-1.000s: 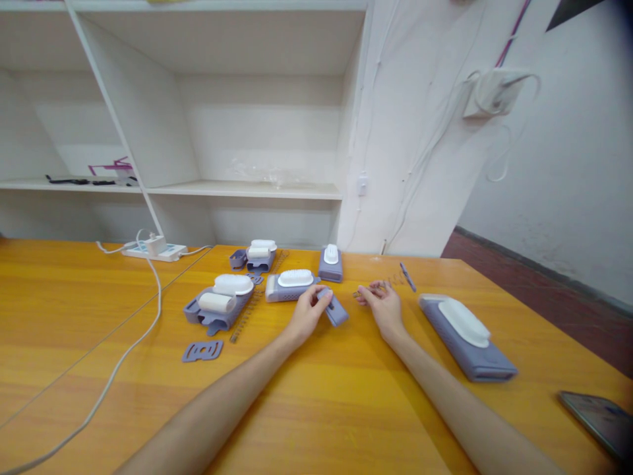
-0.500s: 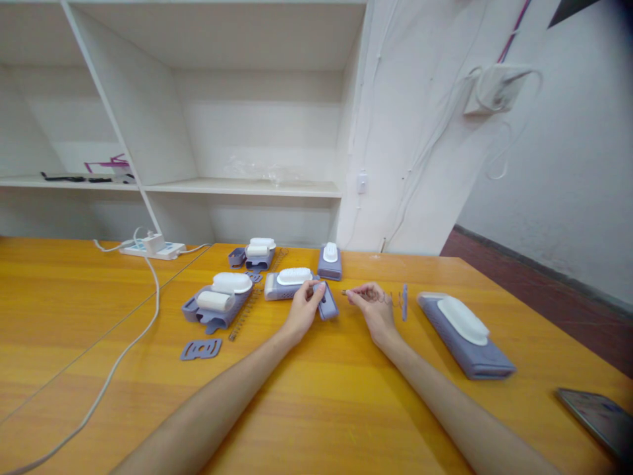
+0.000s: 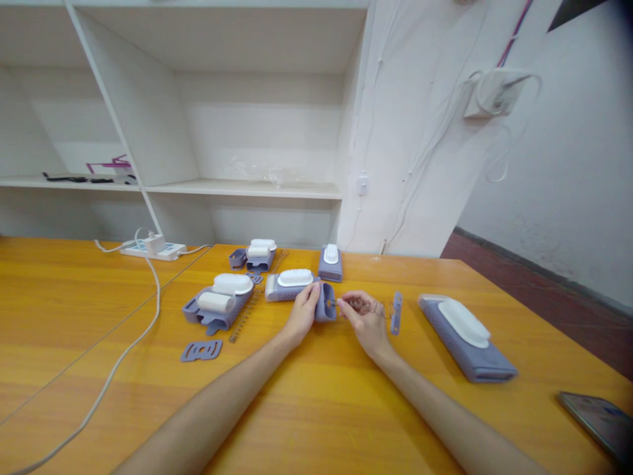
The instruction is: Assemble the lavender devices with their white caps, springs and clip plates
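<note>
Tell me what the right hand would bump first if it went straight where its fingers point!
The right hand would probably meet the purple box held by the left hand; exactly how near, I can't tell.

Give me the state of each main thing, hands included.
Left hand: gripping purple cap.
Right hand: pinching coil spring.
Purple cap: hollow side toward right hand.
Coil spring: held, tip near cap; seating unclear.
Small purple plate: at spring's far end.
Front-left purple case: flap out, white roller on top.
Right purple case: lying flat, white piece on top.
Power strip: plug inserted; power unclear.
Phone: lying flat; screen state unclear.
</note>
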{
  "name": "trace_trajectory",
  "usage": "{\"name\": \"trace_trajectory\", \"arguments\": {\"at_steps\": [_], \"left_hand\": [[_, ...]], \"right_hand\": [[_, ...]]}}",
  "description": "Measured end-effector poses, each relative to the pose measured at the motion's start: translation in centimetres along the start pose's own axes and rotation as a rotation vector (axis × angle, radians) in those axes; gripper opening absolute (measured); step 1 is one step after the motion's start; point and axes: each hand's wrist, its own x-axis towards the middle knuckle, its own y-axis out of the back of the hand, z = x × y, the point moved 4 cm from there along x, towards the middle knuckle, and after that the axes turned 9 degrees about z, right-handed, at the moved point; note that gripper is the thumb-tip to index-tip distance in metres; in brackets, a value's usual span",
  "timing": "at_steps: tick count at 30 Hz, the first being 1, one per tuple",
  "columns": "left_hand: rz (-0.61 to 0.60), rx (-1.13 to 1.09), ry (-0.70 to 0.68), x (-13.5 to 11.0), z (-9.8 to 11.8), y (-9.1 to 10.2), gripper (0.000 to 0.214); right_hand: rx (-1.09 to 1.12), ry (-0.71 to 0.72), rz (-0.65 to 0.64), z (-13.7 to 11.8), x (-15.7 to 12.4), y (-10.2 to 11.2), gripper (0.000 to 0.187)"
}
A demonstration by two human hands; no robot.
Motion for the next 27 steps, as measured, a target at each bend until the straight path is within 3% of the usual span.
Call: {"name": "trace_trajectory", "arguments": {"at_steps": [8, 18, 27], "left_hand": [[-0.061, 0.062, -0.019, -0.3, 0.4, -0.4, 0.040], [-0.119, 0.125, -0.089, -0.6, 1.0, -0.7, 0.038], [-0.115, 0.118, -0.104, -0.7, 1.2, -0.7, 0.037]], "right_hand": [[-0.091, 0.018, 0.023, -1.3, 0.0, 0.0, 0.018], [-0.052, 0.023, -0.076, 0.6, 0.0, -0.4, 0.020], [-0.173, 0.008, -0.008, 1.5, 0.3, 0.0, 0.023]]}}
